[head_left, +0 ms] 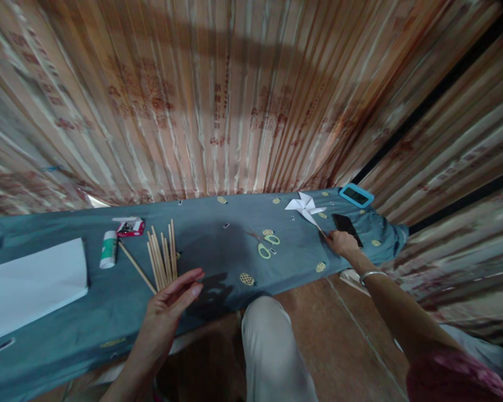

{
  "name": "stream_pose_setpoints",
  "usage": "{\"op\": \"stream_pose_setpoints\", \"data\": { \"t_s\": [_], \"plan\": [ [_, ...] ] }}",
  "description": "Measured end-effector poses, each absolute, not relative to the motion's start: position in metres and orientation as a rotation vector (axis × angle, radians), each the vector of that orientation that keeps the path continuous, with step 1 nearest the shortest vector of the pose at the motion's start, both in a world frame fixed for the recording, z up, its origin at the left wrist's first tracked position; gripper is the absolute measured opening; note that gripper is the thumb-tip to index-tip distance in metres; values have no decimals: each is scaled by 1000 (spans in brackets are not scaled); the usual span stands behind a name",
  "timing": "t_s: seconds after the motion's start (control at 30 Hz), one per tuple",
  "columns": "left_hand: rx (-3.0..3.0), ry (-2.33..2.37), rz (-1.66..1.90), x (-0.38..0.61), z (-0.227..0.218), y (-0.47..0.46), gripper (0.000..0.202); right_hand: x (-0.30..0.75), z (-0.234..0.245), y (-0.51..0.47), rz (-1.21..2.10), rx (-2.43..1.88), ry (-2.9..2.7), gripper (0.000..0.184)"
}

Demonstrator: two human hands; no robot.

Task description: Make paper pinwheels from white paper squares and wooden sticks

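At the right end of the table my right hand [342, 243] is closed on the stick of a white paper pinwheel [305, 207], whose blades point away from me. A dark phone [347, 229] lies right beside that hand. My left hand [174, 298] hovers near the front edge with its fingers stretched out and nothing in them. Just beyond it lie several wooden sticks [162, 254], and one more stick [136, 267] slants apart from them. Between my hands rests a pair of scissors [263, 243] with pale green handles, its blades pointing left.
On the left are a stack of white paper [33, 285], a glue stick [108, 249] and a small red box [131, 226] of metal bits. A blue-framed device [356, 195] sits at the far right. Behind the cloth-covered table [218, 223] hangs a curtain [218, 100]. My knee [268, 329] meets its front edge.
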State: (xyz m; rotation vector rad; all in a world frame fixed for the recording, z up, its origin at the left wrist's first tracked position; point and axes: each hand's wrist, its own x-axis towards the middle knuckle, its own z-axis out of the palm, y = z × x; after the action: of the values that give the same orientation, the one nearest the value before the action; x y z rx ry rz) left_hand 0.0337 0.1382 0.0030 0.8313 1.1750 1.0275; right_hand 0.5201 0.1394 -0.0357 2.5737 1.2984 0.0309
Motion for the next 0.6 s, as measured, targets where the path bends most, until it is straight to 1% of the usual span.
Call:
{"op": "stream_pose_setpoints", "data": {
  "t_s": [0.27, 0.6],
  "plan": [
    [836, 1195, 1024, 31, 3, 137, 48, 521, -37, 141, 7, 2577, 1303, 33],
    [876, 1179, 1014, 37, -2, 139, 44, 516, -34, 139, -52, 2601, 1320, 26]
  ]
}}
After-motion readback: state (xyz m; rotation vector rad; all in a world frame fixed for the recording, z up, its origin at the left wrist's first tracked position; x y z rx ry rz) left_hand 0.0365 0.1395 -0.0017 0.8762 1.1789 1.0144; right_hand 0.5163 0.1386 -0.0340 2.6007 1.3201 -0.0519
